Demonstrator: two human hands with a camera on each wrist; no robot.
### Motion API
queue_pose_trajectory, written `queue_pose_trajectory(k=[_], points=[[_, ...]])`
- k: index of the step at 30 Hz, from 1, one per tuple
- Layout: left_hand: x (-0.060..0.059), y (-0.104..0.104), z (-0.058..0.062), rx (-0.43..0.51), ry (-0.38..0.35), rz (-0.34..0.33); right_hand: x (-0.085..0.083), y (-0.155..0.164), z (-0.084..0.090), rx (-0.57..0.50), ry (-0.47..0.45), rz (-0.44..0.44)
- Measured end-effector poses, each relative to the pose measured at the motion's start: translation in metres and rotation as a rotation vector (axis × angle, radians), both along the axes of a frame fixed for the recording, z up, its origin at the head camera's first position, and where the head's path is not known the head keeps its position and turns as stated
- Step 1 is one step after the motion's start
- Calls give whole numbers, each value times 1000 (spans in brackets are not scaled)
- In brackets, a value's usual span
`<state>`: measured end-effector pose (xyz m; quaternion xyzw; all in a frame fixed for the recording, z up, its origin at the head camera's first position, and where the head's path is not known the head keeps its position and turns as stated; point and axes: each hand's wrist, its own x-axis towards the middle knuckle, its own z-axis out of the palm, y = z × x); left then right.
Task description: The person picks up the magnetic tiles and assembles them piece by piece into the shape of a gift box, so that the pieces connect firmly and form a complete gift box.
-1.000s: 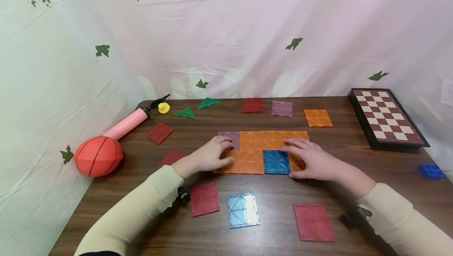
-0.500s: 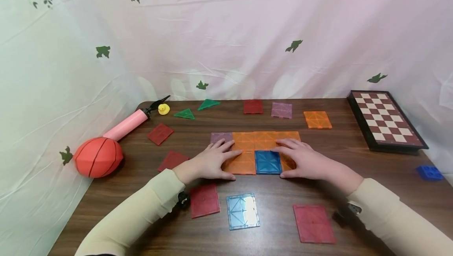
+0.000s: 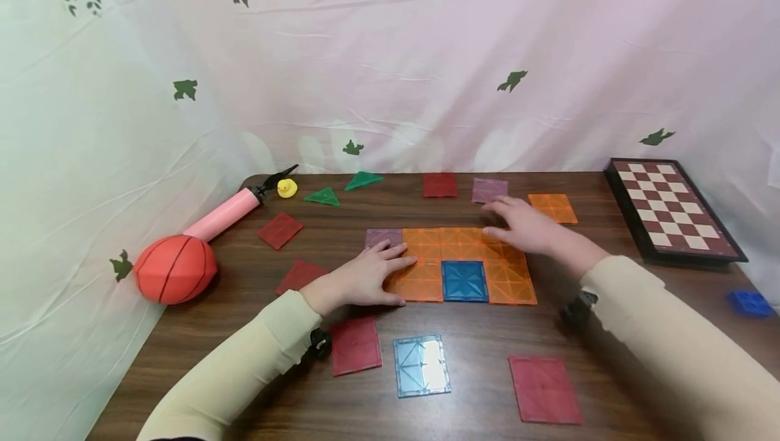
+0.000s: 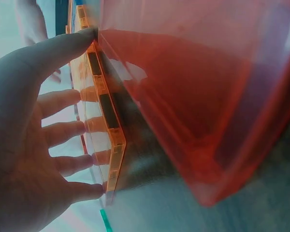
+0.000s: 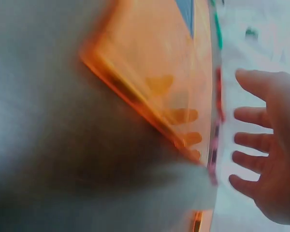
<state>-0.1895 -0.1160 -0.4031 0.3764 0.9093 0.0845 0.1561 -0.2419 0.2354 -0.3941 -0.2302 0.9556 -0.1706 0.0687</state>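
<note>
Fingers of left grip [image 3: 364,278] spread, unclenched, rested on orange tiles [image 3: 461,244]. Blue tile [image 3: 464,282] set right of left grip, flanked by orange. Right grip [image 3: 525,225] relaxed, apparently held above orange tiles; far purple tile [image 3: 490,190] near its fingertips.

No text, label, brand, number or sign can be read in any view — neither on the orange tiles [image 3: 512,285] and the blue tile [image 3: 464,281] nor on the checkered board [image 3: 676,207], the red ball [image 3: 175,269] or the pink cylinder [image 3: 225,214]. The cloth backdrop [image 3: 414,55] bears only pictorial prints — green leaf and bird shapes — with no legible lettering among them. The right wrist view is partly blurred, and any fine marking on the orange edges there is too soft to make out.
</note>
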Motion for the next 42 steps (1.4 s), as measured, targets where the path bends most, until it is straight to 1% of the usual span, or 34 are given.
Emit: queue_pose_trajectory(k=[2, 5, 7, 10, 15, 21, 25, 30, 37, 42], points=[[0, 0, -1, 3, -4, -2, -16, 3, -3, 9, -1, -26], [-1, 0, -1, 9, -3, -5, -32, 5, -8, 21, -15, -32], [-1, 1, -2, 12, 1, -8, -38, 4, -11, 33, -24, -23], [-2, 0, -2, 8, 12, -11, -41, 0, -15, 31, -11, 22], [-2, 0, -1, 6, 23, -9, -37, -10, -18, 4, 16, 80], [-2, 0, -1, -27, 32, 4, -27, -20, -19, -23, 46, 141], [-2, 0, -2, -34, 29, 9, -22, -27, -19, -23, 46, 160], [-2, -1, -3, -40, 38, 7, -18, -36, -19, 5, 33, 174], [-3, -2, -2, -28, 35, 0, -20, -42, -18, 23, 26, 179], [-2, -2, -2, -23, 39, -5, -25, -43, -15, -14, 5, 157]])
